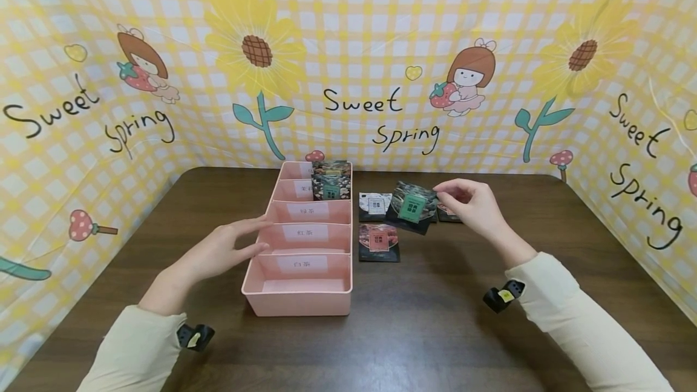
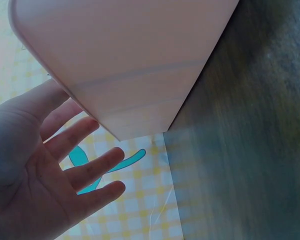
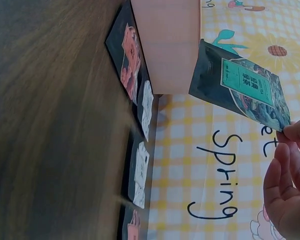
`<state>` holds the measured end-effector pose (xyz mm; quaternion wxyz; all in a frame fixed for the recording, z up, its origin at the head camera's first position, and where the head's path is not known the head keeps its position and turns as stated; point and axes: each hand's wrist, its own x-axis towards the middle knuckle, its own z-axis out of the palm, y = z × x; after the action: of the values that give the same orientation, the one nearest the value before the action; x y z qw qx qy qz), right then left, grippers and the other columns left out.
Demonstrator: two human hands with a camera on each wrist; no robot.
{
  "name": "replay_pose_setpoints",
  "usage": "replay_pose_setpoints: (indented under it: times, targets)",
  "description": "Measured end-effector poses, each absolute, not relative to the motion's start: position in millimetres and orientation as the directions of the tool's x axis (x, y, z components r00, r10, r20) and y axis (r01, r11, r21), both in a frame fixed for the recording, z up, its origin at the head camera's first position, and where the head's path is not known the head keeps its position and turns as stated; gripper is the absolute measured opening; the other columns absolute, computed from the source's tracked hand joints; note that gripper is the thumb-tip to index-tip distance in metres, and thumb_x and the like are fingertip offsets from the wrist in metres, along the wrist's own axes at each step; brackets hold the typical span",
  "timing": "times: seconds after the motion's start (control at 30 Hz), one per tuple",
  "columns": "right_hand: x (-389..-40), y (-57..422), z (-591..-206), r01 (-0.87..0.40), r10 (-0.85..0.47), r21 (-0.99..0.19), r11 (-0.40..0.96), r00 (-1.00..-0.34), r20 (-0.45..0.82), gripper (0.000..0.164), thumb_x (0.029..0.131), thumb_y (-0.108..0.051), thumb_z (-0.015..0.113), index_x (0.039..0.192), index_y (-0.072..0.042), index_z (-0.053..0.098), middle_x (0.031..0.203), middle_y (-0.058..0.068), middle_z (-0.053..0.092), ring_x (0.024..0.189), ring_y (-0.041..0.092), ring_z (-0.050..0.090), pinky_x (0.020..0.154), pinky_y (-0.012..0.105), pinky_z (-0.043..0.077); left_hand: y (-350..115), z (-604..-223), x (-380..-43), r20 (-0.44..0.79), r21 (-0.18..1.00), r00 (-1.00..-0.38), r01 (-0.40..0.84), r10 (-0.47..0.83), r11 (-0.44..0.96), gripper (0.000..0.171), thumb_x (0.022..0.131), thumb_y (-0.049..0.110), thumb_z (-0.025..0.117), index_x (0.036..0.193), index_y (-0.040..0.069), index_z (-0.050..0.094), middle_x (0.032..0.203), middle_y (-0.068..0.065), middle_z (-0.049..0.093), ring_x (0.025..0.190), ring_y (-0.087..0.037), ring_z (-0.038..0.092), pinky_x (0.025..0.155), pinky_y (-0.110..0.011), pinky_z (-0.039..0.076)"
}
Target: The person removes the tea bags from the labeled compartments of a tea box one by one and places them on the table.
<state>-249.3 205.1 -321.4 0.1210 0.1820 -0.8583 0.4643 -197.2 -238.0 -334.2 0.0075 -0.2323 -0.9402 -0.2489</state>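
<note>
My right hand [image 1: 472, 201] pinches a dark tea sachet [image 1: 411, 205] with a green label by its corner, between thumb and fingertips. The sachet [image 3: 245, 84] is held tilted above the table in the right wrist view, its label facing up. At the left side of a pink divided box [image 1: 296, 304], my left hand [image 1: 215, 254] touches the rim with thumb and forefinger. Its other fingers are spread loosely outside the box wall [image 2: 135, 60] in the left wrist view. Sachets [image 1: 330, 188] stand in the two rear compartments; the three nearer ones show bare, labelled dividers.
Right of the box lie a white-labelled sachet [image 1: 374, 205] and a red-labelled sachet [image 1: 379, 243]. Another red-labelled sachet [image 1: 449, 213] is partly hidden behind my right hand. The dark wooden table [image 1: 425, 331] meets a yellow checked cloth [image 1: 348, 35] at the back and sides.
</note>
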Motion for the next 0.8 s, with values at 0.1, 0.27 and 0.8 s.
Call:
replay_pose_setpoints:
  times: [0.1,0.27,0.8]
  targets:
    - [-249.4,209.0,-325.0,-0.430,-0.206,-0.742,0.515,-0.902,0.380,0.018,0.090,-0.014,0.062,0.101,-0.002,0.069,0.092,0.020,0.069,0.062,-0.003,0.058,0.055,0.021,0.052,-237.7,-334.0,-197.1,0.132,0.463,-0.890,0.444,0.436,0.767,0.048,0.091,0.026,0.060,0.133,0.004,0.051,0.137,-0.020,0.051,0.129,-0.039,0.044,0.105,-0.055,0.036]
    - [-249.8,212.9,-332.3,-0.426,-0.212,-0.731,0.533,-0.904,0.371,0.017,0.090,-0.013,0.062,0.101,-0.002,0.069,0.091,0.018,0.068,0.064,0.000,0.057,0.055,0.019,0.049,-237.7,-333.8,-197.0,0.125,0.462,-0.893,0.439,0.433,0.771,0.048,0.091,0.025,0.060,0.133,0.003,0.051,0.136,-0.021,0.051,0.129,-0.039,0.044,0.105,-0.056,0.036]
    - [-253.1,223.0,-342.4,-0.427,-0.280,-0.738,0.523,-0.904,0.324,0.018,0.089,-0.009,0.062,0.103,0.002,0.068,0.106,0.022,0.067,0.075,-0.006,0.056,0.064,0.015,0.049,-237.3,-335.1,-197.3,0.129,0.465,-0.893,0.438,0.431,0.769,0.048,0.091,0.026,0.060,0.133,0.004,0.050,0.137,-0.021,0.050,0.129,-0.039,0.044,0.105,-0.056,0.036]
